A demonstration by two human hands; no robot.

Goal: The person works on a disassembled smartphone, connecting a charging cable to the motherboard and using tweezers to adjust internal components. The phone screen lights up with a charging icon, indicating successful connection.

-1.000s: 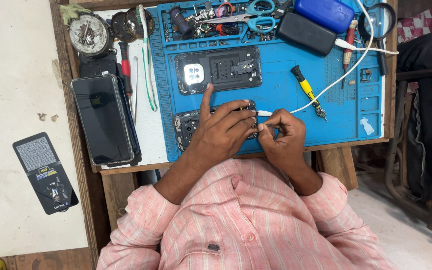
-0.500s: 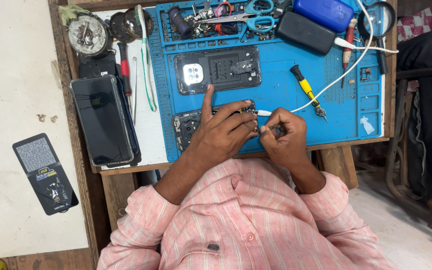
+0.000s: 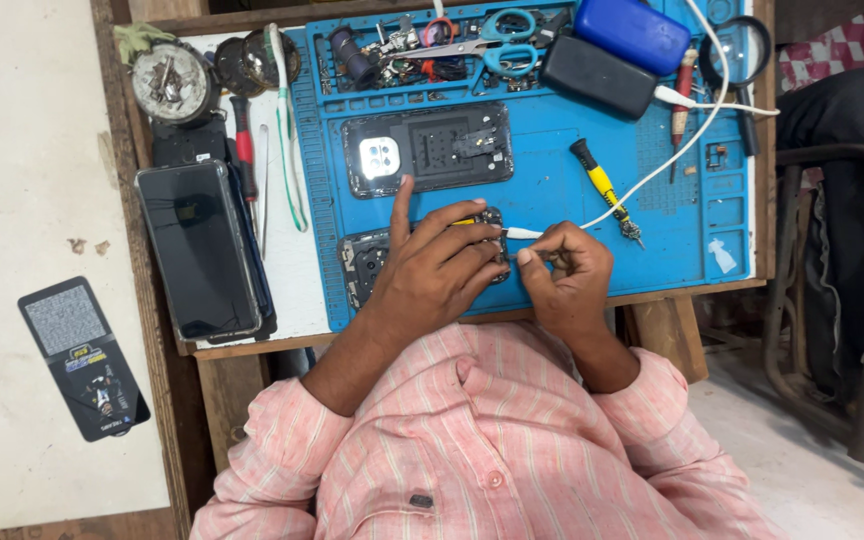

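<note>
- Spreading across most of the wooden tabletop (image 3: 182,345), a blue work mat (image 3: 552,215) carried nearly everything, its far edge crowded with scissors (image 3: 507,40) and small metal parts.
- Left of the mat lay a dark phone screen panel (image 3: 200,250), face up, well apart from the work in hand.
- On the mat's far half sat a grey phone back cover (image 3: 427,148), camera window to the left, just beyond the hands.
- A blue case (image 3: 632,32) and a black block (image 3: 597,75) rested near the far right corner, with a white cable (image 3: 692,120) running from there down toward the hands.
- The opened phone body (image 3: 367,262) lay at the mat's near edge, mostly hidden; it looked light and stiff but fragile inside, best steadied by its outer frame and not by the exposed board.
- The left hand (image 3: 432,280) pressed flat over that phone body, fingers spread, index finger pointing away, pinning it to the mat.
- The right hand (image 3: 567,275) was curled closed, pinching the white cable's plug end at the phone's right edge, beside the left fingertips.
- A yellow-handled screwdriver (image 3: 602,190) lay loose just beyond the right hand.
</note>
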